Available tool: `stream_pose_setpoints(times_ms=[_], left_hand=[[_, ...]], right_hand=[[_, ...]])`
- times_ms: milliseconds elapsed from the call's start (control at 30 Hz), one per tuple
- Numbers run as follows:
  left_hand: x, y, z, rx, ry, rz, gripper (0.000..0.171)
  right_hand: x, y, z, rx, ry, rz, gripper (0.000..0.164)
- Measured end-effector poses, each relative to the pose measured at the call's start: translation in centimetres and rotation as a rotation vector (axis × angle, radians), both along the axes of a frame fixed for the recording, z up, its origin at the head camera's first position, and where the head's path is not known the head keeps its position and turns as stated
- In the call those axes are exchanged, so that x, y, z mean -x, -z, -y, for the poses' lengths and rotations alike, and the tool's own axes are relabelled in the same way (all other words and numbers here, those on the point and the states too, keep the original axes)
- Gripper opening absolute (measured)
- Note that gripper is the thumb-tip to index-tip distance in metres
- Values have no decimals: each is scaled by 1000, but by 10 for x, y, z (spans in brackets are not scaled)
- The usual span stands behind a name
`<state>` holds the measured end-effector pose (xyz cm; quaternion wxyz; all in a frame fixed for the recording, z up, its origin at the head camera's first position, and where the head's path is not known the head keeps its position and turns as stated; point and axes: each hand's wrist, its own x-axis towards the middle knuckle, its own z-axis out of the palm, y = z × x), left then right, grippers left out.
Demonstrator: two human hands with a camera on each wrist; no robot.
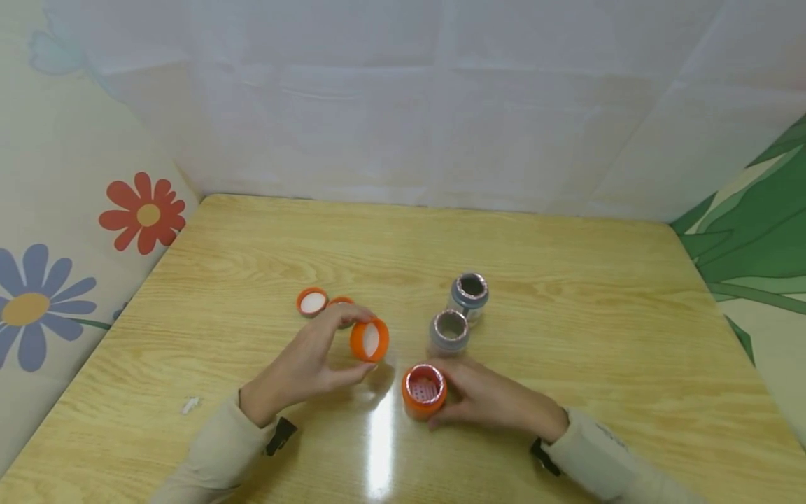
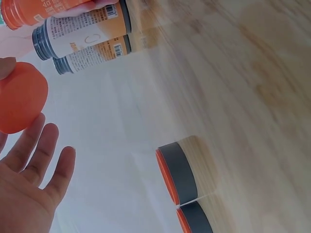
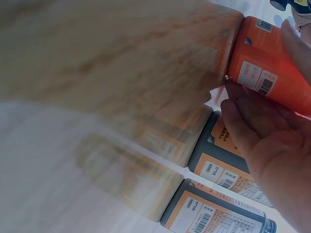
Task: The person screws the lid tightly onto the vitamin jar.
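My left hand point(image 1: 308, 360) pinches an orange screw lid point(image 1: 358, 343) between thumb and fingers, above the table. Its white-lined inside is turned to the right, towards the jar. With thumb and fingers round its right side, my right hand point(image 1: 488, 393) holds an orange jar point(image 1: 414, 409) upright on the table. The jar's mouth is uncovered, with shiny foil scraps on the rim and a pinkish perforated surface inside. Just behind it stand two lidless grey jars, a nearer one point(image 1: 448, 344) and a farther one point(image 1: 469, 305), both with orange-and-white labels.
Two grey lids with orange insides lie beyond my left hand; one lid point(image 1: 312, 302) shows its white liner, and the other lid point(image 2: 181, 172) is partly hidden by the hand in the head view. A small white scrap point(image 1: 190, 404) lies on the wooden table point(image 1: 567, 280) at left.
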<state>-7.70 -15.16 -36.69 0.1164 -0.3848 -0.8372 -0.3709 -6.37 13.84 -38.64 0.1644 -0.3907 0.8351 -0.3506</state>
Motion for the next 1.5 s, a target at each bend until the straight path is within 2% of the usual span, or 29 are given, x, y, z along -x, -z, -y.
stream_pose_setpoints(times_ms=[300,667,1000,1267,1500], left_hand=[[2,0,-4,-10,50,-79,59],[0,-4,-6,-22,63,-98,55],[-3,-6,-7,-29,56,-87,59],[-3,-9,-8,-34,87,-134,57],[-4,-11,-10,-75,119,-210,53]], right_hand=[[-1,-1,1,-13,8,10,55],[1,1,1,6,-4,2,54],[0,1,0,13,-7,-30,53],[1,1,0,6,-3,-13,53],[0,0,0,1,7,13,55]])
